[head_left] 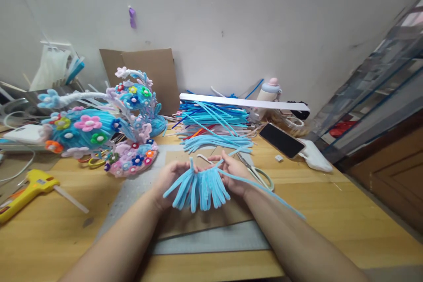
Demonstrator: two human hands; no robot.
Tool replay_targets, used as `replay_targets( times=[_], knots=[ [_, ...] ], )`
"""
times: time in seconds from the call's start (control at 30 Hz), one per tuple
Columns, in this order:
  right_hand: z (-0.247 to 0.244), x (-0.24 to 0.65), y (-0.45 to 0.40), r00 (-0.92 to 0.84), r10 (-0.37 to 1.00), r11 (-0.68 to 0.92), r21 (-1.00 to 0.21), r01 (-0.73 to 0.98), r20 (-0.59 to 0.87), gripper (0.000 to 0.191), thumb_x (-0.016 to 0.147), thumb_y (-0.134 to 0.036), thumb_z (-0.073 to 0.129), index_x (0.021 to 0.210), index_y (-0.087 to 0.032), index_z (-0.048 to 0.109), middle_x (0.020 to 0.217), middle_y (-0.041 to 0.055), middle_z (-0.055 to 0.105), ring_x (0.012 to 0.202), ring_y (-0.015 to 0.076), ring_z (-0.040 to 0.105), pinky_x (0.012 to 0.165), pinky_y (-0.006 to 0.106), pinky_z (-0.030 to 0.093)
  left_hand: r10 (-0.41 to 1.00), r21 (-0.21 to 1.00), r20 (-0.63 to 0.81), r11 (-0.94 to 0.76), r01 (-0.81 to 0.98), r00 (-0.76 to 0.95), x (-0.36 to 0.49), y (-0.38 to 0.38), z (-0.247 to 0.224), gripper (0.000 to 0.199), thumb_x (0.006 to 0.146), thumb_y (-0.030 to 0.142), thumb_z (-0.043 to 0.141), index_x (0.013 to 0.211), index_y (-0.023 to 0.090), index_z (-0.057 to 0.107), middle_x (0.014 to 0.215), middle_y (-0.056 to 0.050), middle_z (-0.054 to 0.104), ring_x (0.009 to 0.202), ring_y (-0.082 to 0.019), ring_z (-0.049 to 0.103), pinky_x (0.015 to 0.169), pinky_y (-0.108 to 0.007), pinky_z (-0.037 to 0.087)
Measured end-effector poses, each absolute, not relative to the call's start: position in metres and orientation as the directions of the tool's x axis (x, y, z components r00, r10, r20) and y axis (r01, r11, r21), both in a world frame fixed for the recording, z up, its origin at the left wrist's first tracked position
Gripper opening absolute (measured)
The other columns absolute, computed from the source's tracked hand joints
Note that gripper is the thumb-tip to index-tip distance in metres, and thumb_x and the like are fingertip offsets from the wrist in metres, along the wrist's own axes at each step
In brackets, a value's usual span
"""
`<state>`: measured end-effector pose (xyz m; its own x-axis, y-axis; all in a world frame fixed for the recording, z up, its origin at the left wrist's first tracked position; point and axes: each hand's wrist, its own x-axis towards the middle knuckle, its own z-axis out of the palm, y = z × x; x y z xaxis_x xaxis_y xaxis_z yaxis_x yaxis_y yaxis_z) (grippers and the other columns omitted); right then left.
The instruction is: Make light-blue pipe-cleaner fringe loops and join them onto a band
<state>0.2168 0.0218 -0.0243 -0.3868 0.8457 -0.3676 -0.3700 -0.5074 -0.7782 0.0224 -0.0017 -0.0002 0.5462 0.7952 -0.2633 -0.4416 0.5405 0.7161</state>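
Observation:
A fan-shaped piece of light blue pipe cleaners hangs between my two hands over a brown cardboard sheet. My left hand is closed on its left top edge. On the right, my right hand pinches the top edge, where a long loose blue stem runs out to the right above my forearm. The looped strands hang down from the top row. Some fingertips are hidden behind the piece.
Scissors lie right of my right hand. Behind are stacked pipe cleaners, a phone and a bottle. At left stand flower-decorated pieces and a yellow glue gun. A grey mat lies under the cardboard.

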Motion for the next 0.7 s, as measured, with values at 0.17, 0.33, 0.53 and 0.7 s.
replay_targets(
  times=[0.17, 0.33, 0.53, 0.7],
  knots=[
    [-0.022, 0.216, 0.021, -0.342, 0.867, -0.476, -0.807, -0.349, -0.364, 0.040, 0.090, -0.046, 0.029, 0.095, -0.014, 0.053, 0.070, 0.0080, 0.066, 0.053, 0.0156, 0.062, 0.045, 0.025, 0.046, 0.817, 0.881, -0.346, 0.452, -0.140, 0.460, 0.013, 0.000, -0.002, 0.036, 0.069, 0.049, 0.059, 0.082, 0.015, 0.057, 0.070, -0.002, 0.059, 0.059, -0.016, 0.056, 0.056, -0.027, 0.042],
    [-0.016, 0.212, 0.014, -0.346, 0.881, -0.424, -0.863, -0.275, -0.323, 0.028, 0.084, -0.041, 0.048, 0.091, -0.015, 0.058, 0.074, 0.0056, 0.065, 0.059, 0.0146, 0.061, 0.051, 0.025, 0.047, 0.953, 0.979, -0.196, 0.175, 0.108, 0.232, 0.016, 0.001, -0.010, 0.028, 0.060, 0.028, 0.071, 0.079, 0.016, 0.055, 0.064, 0.003, 0.057, 0.059, -0.013, 0.053, 0.057, -0.023, 0.039],
    [-0.013, 0.208, -0.002, -0.431, 0.879, -0.256, -0.964, -0.065, -0.204, 0.031, 0.063, -0.027, 0.073, 0.089, -0.014, 0.063, 0.073, 0.0016, 0.064, 0.067, 0.0141, 0.059, 0.064, 0.025, 0.045, 0.992, 0.965, 0.010, -0.043, 0.259, 0.127, 0.023, -0.005, -0.004, 0.031, 0.063, 0.028, 0.067, 0.091, 0.015, 0.061, 0.085, -0.005, 0.067, 0.080, -0.020, 0.060, 0.072, -0.029, 0.043],
    [-0.005, 0.211, -0.003, -0.481, 0.850, -0.304, -0.946, -0.111, -0.216, 0.034, 0.066, -0.037, 0.070, 0.087, -0.012, 0.064, 0.069, 0.0016, 0.062, 0.059, 0.0112, 0.056, 0.055, 0.022, 0.041, 0.961, 0.938, -0.184, 0.110, 0.329, 0.204, 0.016, -0.011, 0.008, 0.032, 0.068, 0.043, 0.063, 0.071, 0.011, 0.065, 0.066, -0.005, 0.065, 0.057, -0.017, 0.057, 0.055, -0.027, 0.042]
  ],
)
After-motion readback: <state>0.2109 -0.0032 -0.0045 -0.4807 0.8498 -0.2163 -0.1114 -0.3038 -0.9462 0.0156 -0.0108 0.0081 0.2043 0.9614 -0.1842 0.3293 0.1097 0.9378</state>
